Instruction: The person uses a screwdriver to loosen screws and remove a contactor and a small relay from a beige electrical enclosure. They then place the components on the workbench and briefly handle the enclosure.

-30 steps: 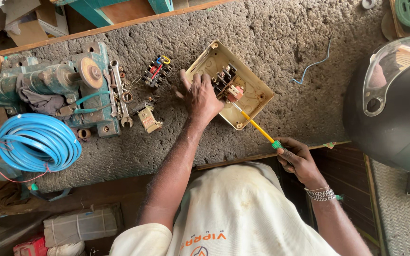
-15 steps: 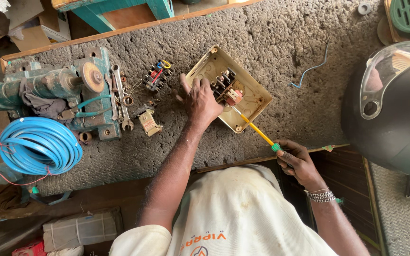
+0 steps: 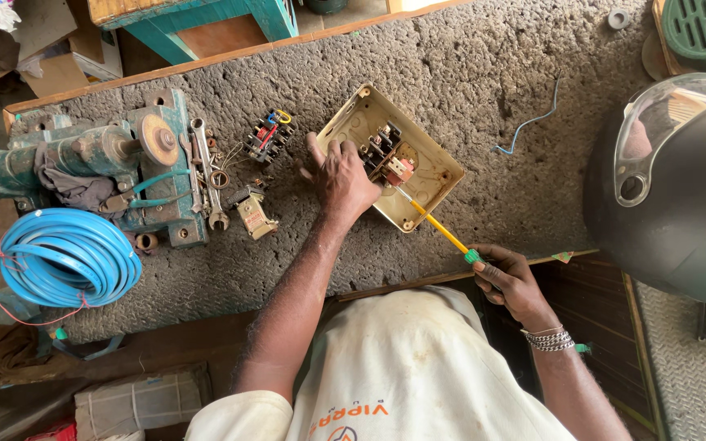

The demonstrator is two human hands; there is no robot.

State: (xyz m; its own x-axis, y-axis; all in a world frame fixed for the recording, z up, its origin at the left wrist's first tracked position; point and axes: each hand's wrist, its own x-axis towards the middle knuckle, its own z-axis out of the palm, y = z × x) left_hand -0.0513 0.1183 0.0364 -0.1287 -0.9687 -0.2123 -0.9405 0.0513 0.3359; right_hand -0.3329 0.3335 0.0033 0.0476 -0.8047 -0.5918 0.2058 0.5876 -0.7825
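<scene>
Left hand lies palm-down on the left rim of a beige switch box, which sits open-side up on the rough grey bench, just above the frame centre. The fingers are spread and lightly curled, pointing toward 12 o'clock; fingertips press on the box edge and against the terminal block inside it. The hand pins the box down rather than closing round anything.

Right hand is at 4 o'clock from the box, at the near edge of the bench. Its fingers are closed round the handle of a screwdriver; most of the handle is hidden in the fist, and only a green collar shows. The yellow shaft runs toward 10 o'clock, and its tip sits inside the box at the lower side of the terminal block. A bracelet circles the right wrist.

At 9 o'clock from the box, near it: a small contactor with coloured wires, a spanner and a small beige part. Further out at 9 o'clock stands a teal pump; a coil of blue wire lies below it. A short blue wire offcut lies at 2 o'clock from the box. A dark helmet with a clear visor fills the right edge.
</scene>
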